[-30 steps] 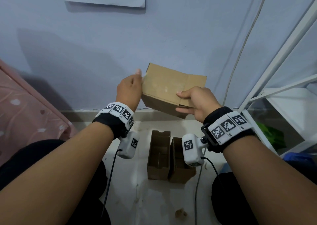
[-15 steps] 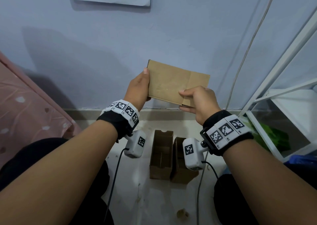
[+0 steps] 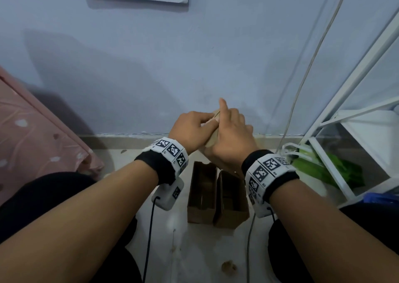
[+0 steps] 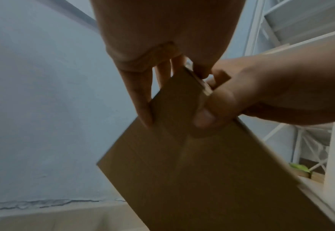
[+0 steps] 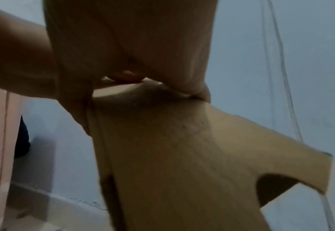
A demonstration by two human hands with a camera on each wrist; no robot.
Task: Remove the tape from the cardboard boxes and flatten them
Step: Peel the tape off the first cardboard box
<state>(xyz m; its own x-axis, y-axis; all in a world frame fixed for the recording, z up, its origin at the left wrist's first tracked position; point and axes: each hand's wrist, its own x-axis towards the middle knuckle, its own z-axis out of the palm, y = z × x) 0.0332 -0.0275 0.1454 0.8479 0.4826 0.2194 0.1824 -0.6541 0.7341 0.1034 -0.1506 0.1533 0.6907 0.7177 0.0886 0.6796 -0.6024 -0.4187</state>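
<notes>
I hold a brown cardboard box point(image 3: 212, 141) edge-on in the air in front of the wall, pressed between both hands. My left hand point(image 3: 192, 129) grips its left side; in the left wrist view its fingers point(image 4: 142, 101) lie along the flat brown panel point(image 4: 202, 171). My right hand point(image 3: 232, 135) grips the right side, index finger pointing up, thumb point(image 4: 204, 118) pressed on the panel. The right wrist view shows a cut-out flap point(image 5: 182, 156) of the same box under my palm. No tape is visible. Two open cardboard boxes point(image 3: 201, 194) point(image 3: 232, 198) stand side by side on the floor below.
The blue wall is close behind the hands, with a cable point(image 3: 302, 84) hanging down it. A white metal rack point(image 3: 345, 101) with a green item point(image 3: 330, 170) stands at the right. Pink fabric point(image 3: 32, 131) lies at the left. My dark-clothed knees flank the floor boxes.
The held box has turned from broad face towards me to edge-on. Both hands have come down and closed together on it.
</notes>
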